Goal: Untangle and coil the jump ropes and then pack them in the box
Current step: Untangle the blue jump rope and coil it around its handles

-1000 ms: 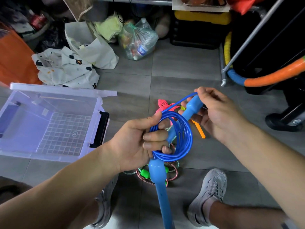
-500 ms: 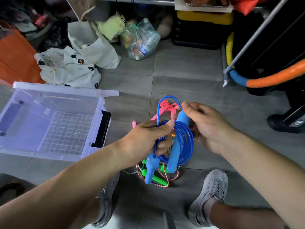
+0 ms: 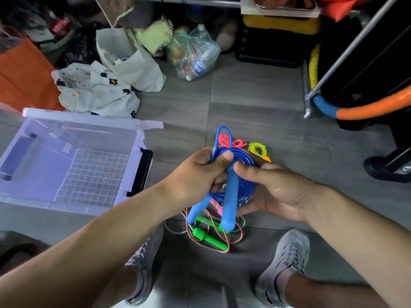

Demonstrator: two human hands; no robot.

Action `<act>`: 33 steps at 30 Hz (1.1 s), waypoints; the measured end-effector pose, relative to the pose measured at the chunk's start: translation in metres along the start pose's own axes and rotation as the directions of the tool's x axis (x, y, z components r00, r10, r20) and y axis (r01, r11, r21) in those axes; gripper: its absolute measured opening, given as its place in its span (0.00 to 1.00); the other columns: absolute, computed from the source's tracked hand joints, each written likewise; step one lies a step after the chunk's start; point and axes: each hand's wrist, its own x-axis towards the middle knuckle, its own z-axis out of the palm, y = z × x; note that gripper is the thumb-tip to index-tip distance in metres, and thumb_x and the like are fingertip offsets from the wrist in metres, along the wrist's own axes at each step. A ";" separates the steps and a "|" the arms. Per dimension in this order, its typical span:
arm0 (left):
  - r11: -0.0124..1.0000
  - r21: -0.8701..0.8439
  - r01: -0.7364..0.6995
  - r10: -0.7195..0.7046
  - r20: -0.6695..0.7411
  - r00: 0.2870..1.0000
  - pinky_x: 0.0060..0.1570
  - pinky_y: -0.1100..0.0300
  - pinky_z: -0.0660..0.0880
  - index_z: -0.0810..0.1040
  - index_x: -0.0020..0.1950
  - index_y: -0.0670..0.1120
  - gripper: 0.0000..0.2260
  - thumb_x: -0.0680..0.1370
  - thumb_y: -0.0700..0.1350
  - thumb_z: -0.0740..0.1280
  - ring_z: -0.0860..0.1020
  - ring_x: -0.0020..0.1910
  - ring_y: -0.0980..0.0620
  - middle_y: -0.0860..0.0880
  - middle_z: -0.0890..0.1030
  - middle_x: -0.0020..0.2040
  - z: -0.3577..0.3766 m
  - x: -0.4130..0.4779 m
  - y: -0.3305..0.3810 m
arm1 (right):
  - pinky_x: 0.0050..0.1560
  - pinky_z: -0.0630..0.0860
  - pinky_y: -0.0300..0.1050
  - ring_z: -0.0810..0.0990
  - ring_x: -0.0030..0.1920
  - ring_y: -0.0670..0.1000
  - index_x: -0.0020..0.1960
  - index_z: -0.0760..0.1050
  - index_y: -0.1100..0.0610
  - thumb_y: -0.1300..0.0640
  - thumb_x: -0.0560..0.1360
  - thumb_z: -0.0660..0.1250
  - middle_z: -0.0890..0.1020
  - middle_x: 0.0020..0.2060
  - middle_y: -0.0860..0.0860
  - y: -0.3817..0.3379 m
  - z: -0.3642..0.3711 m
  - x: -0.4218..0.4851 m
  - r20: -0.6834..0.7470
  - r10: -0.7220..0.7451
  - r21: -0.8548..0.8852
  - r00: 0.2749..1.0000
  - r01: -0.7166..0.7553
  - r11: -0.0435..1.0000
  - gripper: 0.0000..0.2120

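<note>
Both handles (image 3: 229,203) now hang together: blue jump rope (image 3: 246,185) coiled, left hand (image 3: 198,176) fingers clamped on it, right hand (image 3: 280,192) seemingly pinching it too. Ready for the box (image 3: 93,174) at nine o'clock.
</note>
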 end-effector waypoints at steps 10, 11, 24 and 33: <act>0.990 0.136 -0.048 0.069 -0.156 0.985 0.36 0.61 0.71 0.68 0.42 0.45 0.12 0.85 0.46 0.59 0.68 0.30 0.51 0.48 0.69 0.32 -0.009 0.006 0.000 | 0.43 0.82 0.52 0.85 0.41 0.60 0.68 0.70 0.57 0.73 0.75 0.67 0.85 0.46 0.59 -0.005 0.014 0.003 -0.127 0.052 0.037 0.991 -0.047 0.998 0.25; 0.987 0.157 -0.044 0.073 -0.180 0.981 0.35 0.63 0.71 0.68 0.42 0.44 0.13 0.85 0.46 0.59 0.69 0.30 0.51 0.48 0.69 0.31 -0.012 0.008 -0.001 | 0.41 0.82 0.50 0.85 0.39 0.59 0.70 0.68 0.55 0.72 0.73 0.68 0.85 0.45 0.59 -0.007 0.012 0.002 -0.158 0.069 0.084 0.985 -0.056 0.995 0.28; 0.955 0.276 0.109 -0.050 -0.212 0.976 0.33 0.68 0.71 0.76 0.39 0.45 0.19 0.86 0.50 0.57 0.77 0.29 0.57 0.52 0.79 0.27 -0.027 0.013 0.000 | 0.35 0.81 0.43 0.86 0.40 0.59 0.65 0.73 0.63 0.66 0.67 0.69 0.83 0.49 0.60 -0.025 0.004 -0.013 -0.122 0.025 0.301 0.992 0.013 0.954 0.25; 0.987 -0.049 0.154 -0.162 -0.343 0.925 0.58 0.39 0.76 0.77 0.41 0.45 0.15 0.84 0.51 0.61 0.79 0.39 0.45 0.50 0.78 0.29 -0.040 0.017 -0.004 | 0.42 0.83 0.54 0.84 0.40 0.61 0.70 0.73 0.58 0.72 0.69 0.64 0.81 0.52 0.65 -0.033 -0.015 -0.032 0.268 0.068 0.143 0.961 -0.110 0.984 0.31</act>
